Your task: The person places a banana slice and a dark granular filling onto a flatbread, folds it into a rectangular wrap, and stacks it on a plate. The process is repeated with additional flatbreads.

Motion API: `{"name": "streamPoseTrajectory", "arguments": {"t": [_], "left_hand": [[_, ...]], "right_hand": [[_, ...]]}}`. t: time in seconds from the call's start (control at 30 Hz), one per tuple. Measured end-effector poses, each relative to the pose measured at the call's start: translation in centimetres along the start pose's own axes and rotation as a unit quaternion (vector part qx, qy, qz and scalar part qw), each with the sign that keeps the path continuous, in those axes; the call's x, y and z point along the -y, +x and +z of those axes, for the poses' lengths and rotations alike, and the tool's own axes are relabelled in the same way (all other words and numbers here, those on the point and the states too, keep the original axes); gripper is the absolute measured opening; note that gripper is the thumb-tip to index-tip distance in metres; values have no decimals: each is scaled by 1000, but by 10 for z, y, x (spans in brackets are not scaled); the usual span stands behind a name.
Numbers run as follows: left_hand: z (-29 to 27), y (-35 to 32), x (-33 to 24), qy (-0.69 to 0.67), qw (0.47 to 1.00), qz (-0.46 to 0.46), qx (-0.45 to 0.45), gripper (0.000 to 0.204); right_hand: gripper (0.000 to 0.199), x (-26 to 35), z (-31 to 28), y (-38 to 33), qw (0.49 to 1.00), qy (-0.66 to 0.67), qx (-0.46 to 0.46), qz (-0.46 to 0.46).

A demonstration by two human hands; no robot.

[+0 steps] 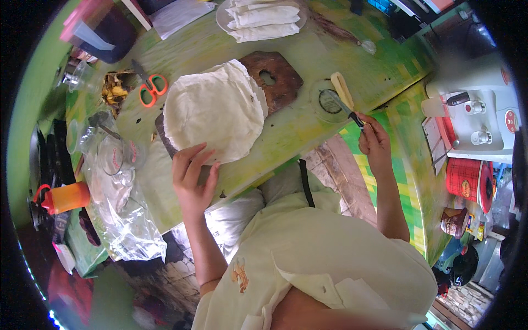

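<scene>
- Pressing on the near edge of the wrappers point(214, 110), the left hand point(192, 179) has its fingers spread and loosely curled, thumb apart; it closes on nothing and only touches the top sheet.
- Those wrappers are a pale round stack lying on a dark wooden board point(275, 77) on the green table point(308, 124), straight ahead of the person.
- Closed around a black handle, the right hand point(375, 144) holds a knife point(344, 104) in a tight pinch; the blade points away toward a clear round lid point(328, 102).
- A pale peeled stick of food point(341, 88) lies across that lid, just beside the blade tip.
- Orange-handled scissors point(149, 88) lie left of the wrappers, near a heap of yellow peel point(114, 88).
- A plate point(223, 19) at the far edge carries about 4 white rolled pieces point(264, 19).
- Crumpled clear plastic bags point(124, 203) sit at the near left, with an orange bottle point(69, 197) beyond them.
- At the right stand a white dispenser point(478, 113) with red marks, a red round tin point(467, 179) with a gold label, and a brown jar point(455, 221).
</scene>
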State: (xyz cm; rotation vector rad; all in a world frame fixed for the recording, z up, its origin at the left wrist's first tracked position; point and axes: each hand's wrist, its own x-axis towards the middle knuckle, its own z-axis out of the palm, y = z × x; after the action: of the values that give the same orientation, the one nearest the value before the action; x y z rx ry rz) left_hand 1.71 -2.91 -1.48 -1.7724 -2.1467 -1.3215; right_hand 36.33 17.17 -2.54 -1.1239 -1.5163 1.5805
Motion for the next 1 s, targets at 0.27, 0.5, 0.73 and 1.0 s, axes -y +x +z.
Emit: {"name": "streamPoseTrajectory", "arguments": {"t": [0.27, 0.5, 0.73, 1.0], "left_hand": [[0, -3, 2, 0, 1000, -2, 1, 25], [1, 1, 2, -9, 1000, 5, -3, 26], [-2, -1, 1, -25, 1000, -6, -10, 27], [-3, -1, 4, -41, 999, 19, -18, 24]], "right_hand": [[38, 19, -5, 23, 899, -367, -128, -203], [41, 21, -32, 89, 822, -516, -92, -225], [33, 46, 29, 81, 768, -522, -56, -367], [30, 32, 51, 87, 705, -629, -71, -321]]}}
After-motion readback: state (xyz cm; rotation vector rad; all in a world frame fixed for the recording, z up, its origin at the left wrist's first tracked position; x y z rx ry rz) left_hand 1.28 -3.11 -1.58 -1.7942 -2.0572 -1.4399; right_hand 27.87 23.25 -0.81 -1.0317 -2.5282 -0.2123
